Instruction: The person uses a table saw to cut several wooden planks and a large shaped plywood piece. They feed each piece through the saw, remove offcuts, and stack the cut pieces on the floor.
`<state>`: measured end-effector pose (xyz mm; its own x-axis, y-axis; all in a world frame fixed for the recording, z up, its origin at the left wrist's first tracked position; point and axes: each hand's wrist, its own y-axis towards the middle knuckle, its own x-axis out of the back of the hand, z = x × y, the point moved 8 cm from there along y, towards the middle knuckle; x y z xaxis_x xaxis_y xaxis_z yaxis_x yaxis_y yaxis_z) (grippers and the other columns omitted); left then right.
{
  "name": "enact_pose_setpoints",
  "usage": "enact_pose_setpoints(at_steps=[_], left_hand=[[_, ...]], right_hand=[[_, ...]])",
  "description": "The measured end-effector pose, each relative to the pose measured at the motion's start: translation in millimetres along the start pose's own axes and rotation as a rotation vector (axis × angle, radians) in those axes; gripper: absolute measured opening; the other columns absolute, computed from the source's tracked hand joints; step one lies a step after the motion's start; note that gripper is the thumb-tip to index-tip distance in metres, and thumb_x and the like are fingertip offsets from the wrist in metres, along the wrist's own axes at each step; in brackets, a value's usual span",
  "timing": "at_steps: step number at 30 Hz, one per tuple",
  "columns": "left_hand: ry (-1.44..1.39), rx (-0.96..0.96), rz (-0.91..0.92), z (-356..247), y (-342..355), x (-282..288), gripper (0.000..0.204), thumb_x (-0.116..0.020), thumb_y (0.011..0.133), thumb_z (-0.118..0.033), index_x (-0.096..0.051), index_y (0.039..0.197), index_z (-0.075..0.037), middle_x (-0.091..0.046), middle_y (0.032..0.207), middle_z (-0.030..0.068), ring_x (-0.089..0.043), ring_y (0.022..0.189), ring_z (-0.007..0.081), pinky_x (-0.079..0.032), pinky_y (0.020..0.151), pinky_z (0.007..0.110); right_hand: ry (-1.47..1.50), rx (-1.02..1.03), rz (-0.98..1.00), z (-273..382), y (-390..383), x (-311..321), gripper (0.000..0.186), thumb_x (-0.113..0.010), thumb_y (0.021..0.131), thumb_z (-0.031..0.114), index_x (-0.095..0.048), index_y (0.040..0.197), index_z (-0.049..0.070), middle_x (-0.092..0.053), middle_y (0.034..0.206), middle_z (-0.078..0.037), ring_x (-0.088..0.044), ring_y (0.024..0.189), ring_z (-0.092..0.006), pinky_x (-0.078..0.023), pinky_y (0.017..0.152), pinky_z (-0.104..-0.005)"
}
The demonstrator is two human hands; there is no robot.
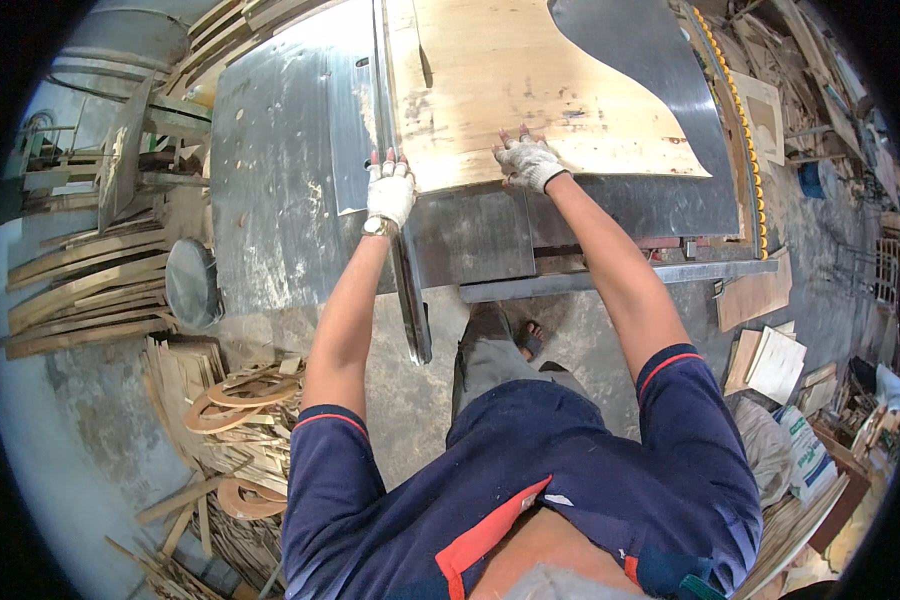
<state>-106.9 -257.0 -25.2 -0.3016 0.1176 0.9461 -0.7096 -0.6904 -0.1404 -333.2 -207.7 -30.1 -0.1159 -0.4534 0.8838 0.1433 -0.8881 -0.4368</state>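
Both hands wear white gloves that leave the fingertips bare. My left hand (391, 193) lies with its fingers stretched forward over a long metal rail (407, 300), beside the left edge of a pale plywood sheet (530, 90). My right hand (528, 163) is spread flat on the sheet near its front edge. The right side of the sheet has a wavy curved outline. Under it is a broad grey metal machine table (270, 170), scuffed on its left part. A dark slit or mark (426, 68) shows on the sheet, ahead of my left hand.
A yellow toothed strip (745, 130) edges the table's right side, and a metal bar (620, 280) runs along its front. A round stool (192, 283) stands left. Stacked boards (90, 280), wooden rings (245, 400) and offcuts lie at left; panels (770, 360) and sacks (805, 450) at right.
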Motion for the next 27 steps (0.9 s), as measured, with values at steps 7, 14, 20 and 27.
enact_pose_setpoints(at_steps=[7, 14, 20, 27], left_hand=[[-0.019, -0.009, -0.044, 1, 11, -9, 0.043, -0.044, 0.094, -0.019, -0.058, 0.128, 0.004, -0.053, 0.142, 0.0177, -0.04, 0.14, 0.0334, -0.015, 0.12, 0.059], [-0.062, 0.0, -0.052, 14, 33, -12, 0.044, -0.043, 0.096, -0.019, -0.055, 0.132, 0.004, -0.05, 0.145, 0.016, -0.038, 0.142, 0.0321, -0.015, 0.119, 0.06], [-0.048, 0.0, -0.026, 25, 53, -13, 0.045, -0.043, 0.096, -0.019, -0.055, 0.133, 0.002, -0.051, 0.144, 0.0143, -0.038, 0.142, 0.031, -0.011, 0.12, 0.061], [-0.008, 0.021, -0.055, 39, 76, -21, 0.035, -0.045, 0.097, -0.021, -0.06, 0.124, -0.005, -0.051, 0.145, 0.0119, -0.038, 0.142, 0.0329, -0.008, 0.119, 0.063]], right_hand=[[-0.046, -0.013, 0.027, -4, 9, 4, 0.074, -0.077, 0.08, 0.03, -0.044, 0.147, 0.023, -0.024, 0.163, -0.009, -0.019, 0.148, -0.0435, -0.025, 0.116, -0.0623], [-0.043, -0.019, 0.071, -13, 30, 23, 0.077, -0.079, 0.079, 0.031, -0.043, 0.147, 0.023, -0.021, 0.164, -0.006, -0.016, 0.149, -0.0446, -0.023, 0.115, -0.0643], [-0.072, -0.029, 0.057, -22, 45, 31, 0.077, -0.078, 0.08, 0.036, -0.041, 0.147, 0.029, -0.018, 0.165, -0.002, -0.015, 0.149, -0.0448, -0.023, 0.115, -0.066], [-0.095, -0.027, 0.006, -32, 66, 42, 0.081, -0.08, 0.075, 0.041, -0.045, 0.146, 0.028, -0.024, 0.163, -0.003, -0.02, 0.148, -0.0433, -0.025, 0.114, -0.0658]])
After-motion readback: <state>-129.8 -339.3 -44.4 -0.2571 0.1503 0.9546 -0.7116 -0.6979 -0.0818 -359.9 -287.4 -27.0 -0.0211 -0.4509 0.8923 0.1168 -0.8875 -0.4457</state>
